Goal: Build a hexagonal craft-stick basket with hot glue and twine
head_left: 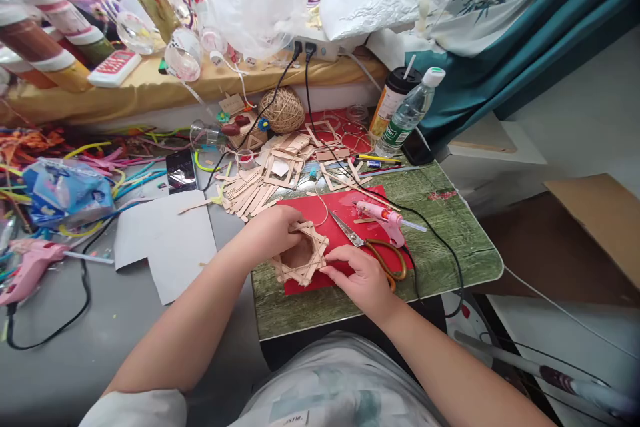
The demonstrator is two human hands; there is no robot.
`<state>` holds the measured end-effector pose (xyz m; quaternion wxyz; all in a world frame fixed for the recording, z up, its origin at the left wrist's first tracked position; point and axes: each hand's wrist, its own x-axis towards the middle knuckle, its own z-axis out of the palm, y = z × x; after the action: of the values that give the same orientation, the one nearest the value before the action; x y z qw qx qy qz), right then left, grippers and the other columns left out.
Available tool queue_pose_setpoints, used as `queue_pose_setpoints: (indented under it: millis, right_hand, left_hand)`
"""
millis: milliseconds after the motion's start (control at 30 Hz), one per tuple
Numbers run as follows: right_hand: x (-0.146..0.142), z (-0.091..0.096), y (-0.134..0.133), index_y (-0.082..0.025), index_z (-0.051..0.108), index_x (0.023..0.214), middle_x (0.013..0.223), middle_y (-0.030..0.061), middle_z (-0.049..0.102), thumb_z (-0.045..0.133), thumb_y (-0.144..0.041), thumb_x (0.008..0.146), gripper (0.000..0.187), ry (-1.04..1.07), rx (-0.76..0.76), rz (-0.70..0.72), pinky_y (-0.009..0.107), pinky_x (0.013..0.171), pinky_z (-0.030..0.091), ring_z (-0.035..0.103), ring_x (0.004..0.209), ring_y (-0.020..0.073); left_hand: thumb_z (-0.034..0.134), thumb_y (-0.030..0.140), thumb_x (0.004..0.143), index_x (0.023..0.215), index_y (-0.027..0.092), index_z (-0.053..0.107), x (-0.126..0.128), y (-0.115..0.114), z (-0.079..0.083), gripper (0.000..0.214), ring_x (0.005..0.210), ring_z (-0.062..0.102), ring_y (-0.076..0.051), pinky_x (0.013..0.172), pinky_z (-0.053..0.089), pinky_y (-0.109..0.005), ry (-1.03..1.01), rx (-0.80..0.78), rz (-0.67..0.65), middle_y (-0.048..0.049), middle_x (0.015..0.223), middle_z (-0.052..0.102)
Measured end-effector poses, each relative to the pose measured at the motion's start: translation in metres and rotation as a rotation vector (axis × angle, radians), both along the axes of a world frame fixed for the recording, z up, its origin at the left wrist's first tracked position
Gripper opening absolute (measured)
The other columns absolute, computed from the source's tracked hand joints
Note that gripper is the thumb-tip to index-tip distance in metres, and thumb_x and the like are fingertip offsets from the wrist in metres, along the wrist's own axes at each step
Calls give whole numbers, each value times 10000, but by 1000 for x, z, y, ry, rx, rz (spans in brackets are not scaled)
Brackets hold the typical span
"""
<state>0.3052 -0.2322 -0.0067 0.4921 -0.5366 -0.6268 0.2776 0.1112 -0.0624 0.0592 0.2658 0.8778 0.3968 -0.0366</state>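
Between my hands is a small star-shaped box built of stacked wooden craft sticks [314, 255], tilted so its hollow inside shows. My left hand [276, 230] grips its far left rim, with fingertips partly hidden behind and inside the wall. On the right side, my right hand [361, 275] pinches the edge between thumb and finger. Beneath lies a red sheet [296, 207]. Scissors with brown handles [373, 247] rest just beyond my right hand, blades pointing away. A pink glue gun [383, 215] lies behind them, a glue stick poking out of its back.
Loose craft sticks [250, 191] and square stick frames [283, 169] are piled behind the red sheet. A water bottle [410, 110] and a lidded cup [393, 97] stand at the back right. Black cords [440, 227] cross the green board [460, 240]. Left are a phone [181, 171] and another glue gun [33, 267].
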Motion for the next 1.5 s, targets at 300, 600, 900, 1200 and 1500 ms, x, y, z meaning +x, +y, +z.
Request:
queue_pose_setpoints:
  millis: [300,600,900,1200,1500]
  right_hand:
    - [-6,2,-2,-250,774,1036,974,60,815,788,-267,953,85,-68,-39,-73,373,845,639,774,877,229]
    - [1,0,-5,-236,451,627,621,-28,509,780,-437,964,512,-205,-72,-120,318,588,390,473,595,151]
    - [1,1,-5,-233,467,701,700,-27,528,783,-452,960,464,-192,-133,-125,310,650,375,497,682,166]
    - [5,-2,-8,-228,548,819,781,1,587,680,-469,1026,345,-242,-93,-1,326,720,423,555,747,187]
    - [11,13,0,-243,689,858,856,12,737,739,-276,977,133,-3,-105,-122,325,766,530,691,804,195]
  left_hand:
    - [627,200,795,934,239,719,0,-1,-2,172,885,681,-226,713,418,-313,27,26,-12,-44,958,782]
    - [635,224,810,934,247,735,1,-4,-1,161,841,680,-222,703,441,-309,21,24,5,-40,904,772]
    - [606,207,828,935,234,743,0,-4,-2,176,892,690,-226,763,475,-308,-28,18,-45,-49,955,785]
    - [598,197,860,905,241,755,-5,-4,3,169,884,695,-229,756,473,-310,-9,108,-104,-41,937,791]
    - [598,146,865,1191,273,783,-44,7,16,396,1086,722,-217,948,553,-308,-288,92,-150,-33,1177,779]
